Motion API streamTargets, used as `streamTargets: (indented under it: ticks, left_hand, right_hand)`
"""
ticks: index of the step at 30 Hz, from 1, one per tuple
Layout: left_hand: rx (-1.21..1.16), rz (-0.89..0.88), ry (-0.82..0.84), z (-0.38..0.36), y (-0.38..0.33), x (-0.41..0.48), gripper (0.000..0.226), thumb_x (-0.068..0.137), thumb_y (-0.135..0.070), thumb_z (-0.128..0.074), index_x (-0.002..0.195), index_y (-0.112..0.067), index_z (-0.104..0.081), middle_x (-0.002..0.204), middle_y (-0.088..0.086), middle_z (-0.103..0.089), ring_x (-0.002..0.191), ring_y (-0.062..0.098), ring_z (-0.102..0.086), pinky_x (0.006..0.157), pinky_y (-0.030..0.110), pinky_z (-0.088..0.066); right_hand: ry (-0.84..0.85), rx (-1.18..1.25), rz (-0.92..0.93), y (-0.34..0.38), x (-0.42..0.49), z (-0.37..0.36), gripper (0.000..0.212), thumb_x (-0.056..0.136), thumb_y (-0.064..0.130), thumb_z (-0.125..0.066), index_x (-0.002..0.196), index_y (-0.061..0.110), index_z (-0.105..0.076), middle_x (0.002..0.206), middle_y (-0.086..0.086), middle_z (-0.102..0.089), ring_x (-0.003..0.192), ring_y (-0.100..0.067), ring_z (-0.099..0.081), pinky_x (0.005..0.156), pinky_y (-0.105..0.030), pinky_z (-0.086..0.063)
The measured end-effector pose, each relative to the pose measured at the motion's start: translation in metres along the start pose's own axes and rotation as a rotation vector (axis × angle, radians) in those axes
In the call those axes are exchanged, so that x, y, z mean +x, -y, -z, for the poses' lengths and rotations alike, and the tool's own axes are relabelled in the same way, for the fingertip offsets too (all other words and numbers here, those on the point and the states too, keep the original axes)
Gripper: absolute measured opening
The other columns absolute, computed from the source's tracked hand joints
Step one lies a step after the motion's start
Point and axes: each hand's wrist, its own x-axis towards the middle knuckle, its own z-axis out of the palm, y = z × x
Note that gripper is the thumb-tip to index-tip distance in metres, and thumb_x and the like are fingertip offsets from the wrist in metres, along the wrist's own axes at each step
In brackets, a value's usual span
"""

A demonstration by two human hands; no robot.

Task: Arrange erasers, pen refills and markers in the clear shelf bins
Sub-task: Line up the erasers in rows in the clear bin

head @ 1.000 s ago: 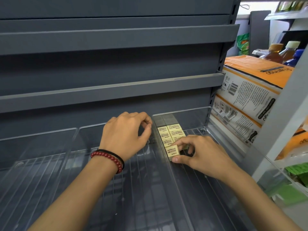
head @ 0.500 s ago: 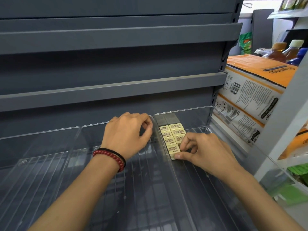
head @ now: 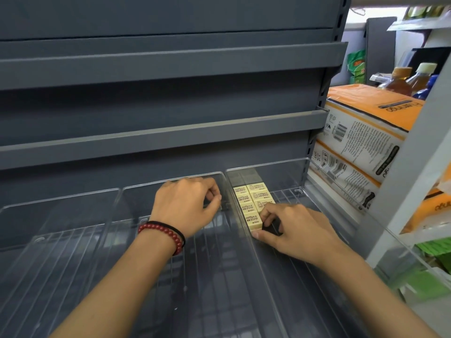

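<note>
Erasers [head: 251,198], cream blocks with printed labels facing up, lie flat in two close columns in the back left corner of the right bin [head: 292,172], the left column touching the clear wall shared with the middle bin [head: 141,191]. The left column shows four blocks and reaches nearer the camera; the right column shows three, its nearest one partly hidden by fingers. The right hand [head: 295,230] lies low inside the right bin with its fingers curled: the thumb tip presses against the near end of the front eraser [head: 252,220], and the bent index finger sits against that block's right side, so the hand pinches it at the end of the left column. The left hand [head: 185,206] is in the back right corner of the middle bin, right beside the dividing wall, knuckles up and fingers curled toward the thumb; I cannot tell whether it grips the wall's edge or holds anything. Its wrist carries a red bead bracelet [head: 166,234] and a black band [head: 170,226]. A left bin [head: 61,203] of the same clear plastic stands beside the middle one. Grey shelves [head: 170,59] rise behind the bins. To the right, orange and white cartons [head: 361,132] are stacked, with capped bottles [head: 400,81] behind them.
</note>
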Motion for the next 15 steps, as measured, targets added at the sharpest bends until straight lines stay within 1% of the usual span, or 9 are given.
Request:
streamTargets:
  ticks: [2,4,6,7,9,11,13,15]
  left_hand:
    - [-0.006,0.010,0.013,0.004,-0.001,-0.004,0.017,0.093,-0.043,-0.045,0.097,-0.036,-0.060,0.089,-0.020,-0.064,0.078,0.001,-0.055,0.067,0.024,-0.039]
    - [-0.010,0.010,-0.010,0.018,0.000,-0.004,0.017,0.093,-0.042,-0.045,0.097,-0.035,-0.060,0.091,-0.020,-0.064,0.086,0.003,-0.059,0.069,0.025,-0.038]
    - [0.007,0.013,-0.044,0.036,0.002,-0.006,0.018,0.092,-0.043,-0.044,0.097,-0.035,-0.059,0.093,-0.021,-0.064,0.090,0.004,-0.059,0.068,0.025,-0.035]
    - [0.019,0.021,-0.067,0.047,0.005,-0.011,0.018,0.092,-0.044,-0.044,0.098,-0.036,-0.059,0.094,-0.021,-0.064,0.090,0.005,-0.059,0.068,0.025,-0.034]
    - [0.040,0.051,-0.101,0.068,0.017,-0.024,0.019,0.092,-0.045,-0.043,0.099,-0.036,-0.058,0.096,-0.022,-0.063,0.091,0.005,-0.060,0.067,0.026,-0.034]
    - [0.052,0.100,-0.094,0.085,0.034,-0.041,0.019,0.093,-0.046,-0.042,0.099,-0.037,-0.057,0.096,-0.022,-0.063,0.091,0.005,-0.060,0.067,0.026,-0.036]
    - [0.064,0.157,-0.083,0.105,0.054,-0.058,0.017,0.093,-0.046,-0.043,0.098,-0.038,-0.057,0.097,-0.022,-0.064,0.089,0.004,-0.060,0.067,0.025,-0.038]
    - [0.073,0.229,-0.095,0.124,0.076,-0.076,0.016,0.092,-0.046,-0.044,0.097,-0.038,-0.057,0.095,-0.023,-0.063,0.086,0.003,-0.058,0.065,0.025,-0.037]
  right_hand:
    - [-0.018,-0.027,-0.010,-0.002,-0.004,0.004,0.035,0.083,0.069,-0.051,0.106,0.043,-0.056,0.099,0.029,-0.061,0.077,0.007,-0.048,0.062,-0.018,-0.039]
    - [-0.074,-0.040,-0.021,0.001,-0.007,0.012,0.032,0.087,0.065,-0.049,0.110,0.043,-0.055,0.105,0.029,-0.060,0.086,0.007,-0.052,0.065,-0.019,-0.039]
    - [-0.131,-0.035,0.000,0.008,-0.009,0.023,0.031,0.089,0.060,-0.048,0.113,0.041,-0.054,0.107,0.026,-0.060,0.100,0.003,-0.056,0.073,-0.023,-0.045]
    - [-0.159,-0.021,0.018,0.015,-0.009,0.030,0.030,0.090,0.059,-0.048,0.113,0.040,-0.054,0.106,0.025,-0.060,0.102,0.001,-0.056,0.077,-0.025,-0.048]
    - [-0.195,0.023,0.053,0.033,-0.008,0.044,0.028,0.090,0.057,-0.050,0.112,0.040,-0.054,0.104,0.023,-0.062,0.099,-0.001,-0.057,0.079,-0.027,-0.048]
    - [-0.183,0.035,0.106,0.058,-0.005,0.060,0.026,0.091,0.054,-0.052,0.112,0.039,-0.055,0.106,0.023,-0.062,0.101,0.000,-0.057,0.080,-0.025,-0.046]
    - [-0.172,0.015,0.202,0.090,-0.001,0.075,0.026,0.091,0.052,-0.053,0.113,0.039,-0.056,0.107,0.024,-0.061,0.103,0.000,-0.056,0.078,-0.024,-0.041]
    - [-0.166,0.005,0.308,0.126,0.002,0.089,0.025,0.091,0.051,-0.052,0.112,0.038,-0.057,0.108,0.023,-0.062,0.100,-0.001,-0.056,0.075,-0.024,-0.039]
